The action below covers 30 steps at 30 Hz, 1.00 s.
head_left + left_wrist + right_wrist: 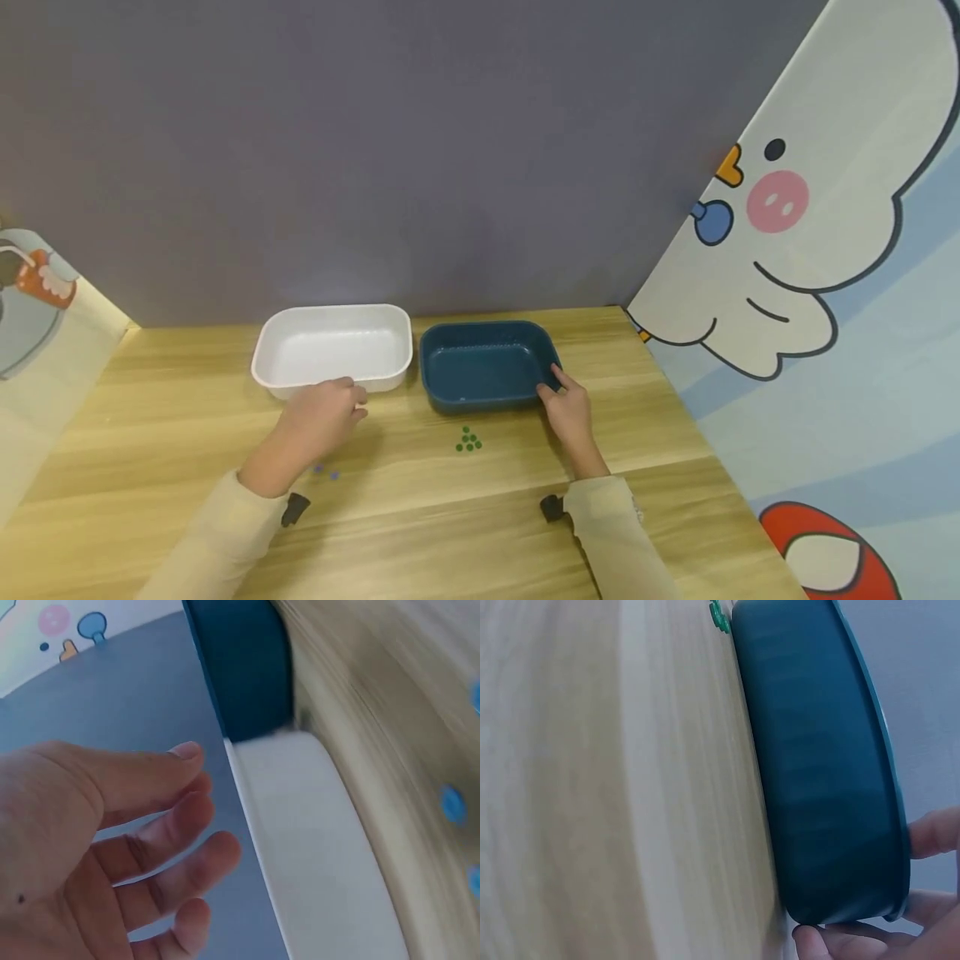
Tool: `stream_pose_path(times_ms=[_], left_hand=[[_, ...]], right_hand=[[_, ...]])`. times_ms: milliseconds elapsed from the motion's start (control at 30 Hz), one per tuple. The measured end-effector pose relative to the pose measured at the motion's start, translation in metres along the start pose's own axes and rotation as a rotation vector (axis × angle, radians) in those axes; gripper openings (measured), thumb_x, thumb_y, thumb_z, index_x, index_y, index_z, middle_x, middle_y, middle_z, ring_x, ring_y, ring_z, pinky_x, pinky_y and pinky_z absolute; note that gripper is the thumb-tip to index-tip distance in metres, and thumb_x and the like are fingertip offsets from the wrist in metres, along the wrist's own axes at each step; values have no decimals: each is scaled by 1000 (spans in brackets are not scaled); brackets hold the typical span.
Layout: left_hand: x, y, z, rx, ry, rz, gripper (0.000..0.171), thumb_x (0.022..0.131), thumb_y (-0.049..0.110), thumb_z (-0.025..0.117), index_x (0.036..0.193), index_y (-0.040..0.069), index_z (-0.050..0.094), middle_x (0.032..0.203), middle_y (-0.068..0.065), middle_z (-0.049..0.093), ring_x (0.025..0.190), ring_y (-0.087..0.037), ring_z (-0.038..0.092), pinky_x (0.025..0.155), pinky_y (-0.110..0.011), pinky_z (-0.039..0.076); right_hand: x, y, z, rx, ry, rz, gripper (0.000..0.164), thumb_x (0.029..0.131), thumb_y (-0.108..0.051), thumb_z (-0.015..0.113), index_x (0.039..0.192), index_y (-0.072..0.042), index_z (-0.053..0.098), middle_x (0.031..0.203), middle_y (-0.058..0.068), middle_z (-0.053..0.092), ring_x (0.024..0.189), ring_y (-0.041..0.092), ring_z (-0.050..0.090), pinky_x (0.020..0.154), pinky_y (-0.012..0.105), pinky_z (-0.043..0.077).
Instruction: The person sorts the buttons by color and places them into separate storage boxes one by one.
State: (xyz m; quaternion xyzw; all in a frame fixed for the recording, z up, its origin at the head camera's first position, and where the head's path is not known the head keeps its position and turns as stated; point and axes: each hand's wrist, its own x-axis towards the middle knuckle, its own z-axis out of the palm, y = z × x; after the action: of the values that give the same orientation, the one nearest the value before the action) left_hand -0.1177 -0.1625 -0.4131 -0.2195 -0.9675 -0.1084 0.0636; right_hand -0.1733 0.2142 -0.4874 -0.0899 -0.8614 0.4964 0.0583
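A white rectangular tray and a dark teal tray stand side by side on the table. My left hand hovers at the white tray's front edge, fingers loosely bent and holding nothing. In the left wrist view, its fingertips stay apart from the white tray. With my right hand I grip the teal tray by its right end. The right wrist view has fingers at the rim and under the corner of the teal tray.
Several small green discs lie grouped before the teal tray. Small blue pieces lie beside my left forearm. A grey panel rises behind the wooden table, and a cartoon-printed wall borders the right side.
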Motion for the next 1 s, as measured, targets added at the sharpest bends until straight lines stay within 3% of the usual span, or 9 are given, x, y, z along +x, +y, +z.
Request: stream_pose_path(times_ms=[100, 200, 267, 333, 433, 667, 800, 900, 1000], left_hand=[[-10, -10, -1, -5, -17, -20, 9, 82, 9, 82, 84, 7, 73, 76, -1, 63, 64, -16, 60, 57, -31, 55], [-18, -18, 0, -18, -52, -50, 6, 82, 4, 80, 83, 6, 74, 78, -3, 66, 63, -15, 59, 54, -28, 54], [-23, -22, 1, -26, -81, -67, 11, 83, 1, 77, 76, 8, 71, 73, 0, 63, 60, -13, 56, 49, -25, 50], [-27, -24, 3, -57, -119, -95, 20, 83, 0, 75, 69, 12, 65, 66, 4, 55, 56, -10, 48, 46, -22, 42], [-31, -28, 8, -103, -179, -135, 31, 84, 2, 75, 64, 16, 55, 61, 6, 47, 54, -10, 43, 46, -22, 38], [-36, -37, 25, -120, -240, -143, 16, 83, 7, 80, 75, 11, 67, 70, 5, 52, 61, -10, 48, 53, -25, 48], [-36, -40, 31, -127, -265, -147, 13, 84, 7, 79, 78, 10, 68, 74, 3, 57, 64, -12, 51, 54, -28, 51], [-36, -40, 33, -117, -256, -140, 13, 85, 7, 77, 77, 11, 68, 75, 2, 59, 64, -12, 52, 54, -30, 51], [-36, -39, 35, -116, -245, -134, 14, 86, 6, 76, 77, 11, 67, 75, 2, 58, 64, -12, 51, 54, -29, 51]], right_hand=[[0, -1, -1, 7, -2, 7, 58, 92, -19, 65, 146, -3, 52, 47, -2, 40, 40, 7, 26, 40, 22, 29], [0, -1, -2, 3, -3, 8, 59, 92, -20, 65, 147, -4, 52, 88, 22, 69, 40, 6, 26, 44, 24, 33], [0, -2, -2, -6, -7, 5, 59, 92, -20, 65, 147, -4, 51, 128, 29, 62, 41, 7, 26, 49, 26, 37], [0, -1, -2, -21, -12, 3, 59, 92, -21, 65, 147, -3, 51, 150, 28, 44, 44, 7, 29, 58, 28, 40], [0, -1, -2, -29, -14, 4, 59, 92, -22, 65, 147, -4, 51, 150, 27, 43, 44, 8, 29, 63, 31, 40], [0, -1, -1, -24, -5, 6, 57, 92, -21, 66, 146, -4, 53, 140, 30, 54, 44, 15, 33, 63, 35, 44], [0, -1, -1, -18, -20, 15, 58, 94, -20, 65, 147, -4, 51, 153, 24, 41, 85, 30, 57, 90, 43, 44], [0, -1, -1, -11, -31, 24, 59, 94, -21, 65, 148, -5, 50, 154, 23, 40, 113, 37, 52, 101, 46, 40], [1, -1, -1, -13, -32, 27, 59, 94, -21, 65, 148, -5, 50, 154, 24, 40, 104, 37, 54, 100, 46, 40]])
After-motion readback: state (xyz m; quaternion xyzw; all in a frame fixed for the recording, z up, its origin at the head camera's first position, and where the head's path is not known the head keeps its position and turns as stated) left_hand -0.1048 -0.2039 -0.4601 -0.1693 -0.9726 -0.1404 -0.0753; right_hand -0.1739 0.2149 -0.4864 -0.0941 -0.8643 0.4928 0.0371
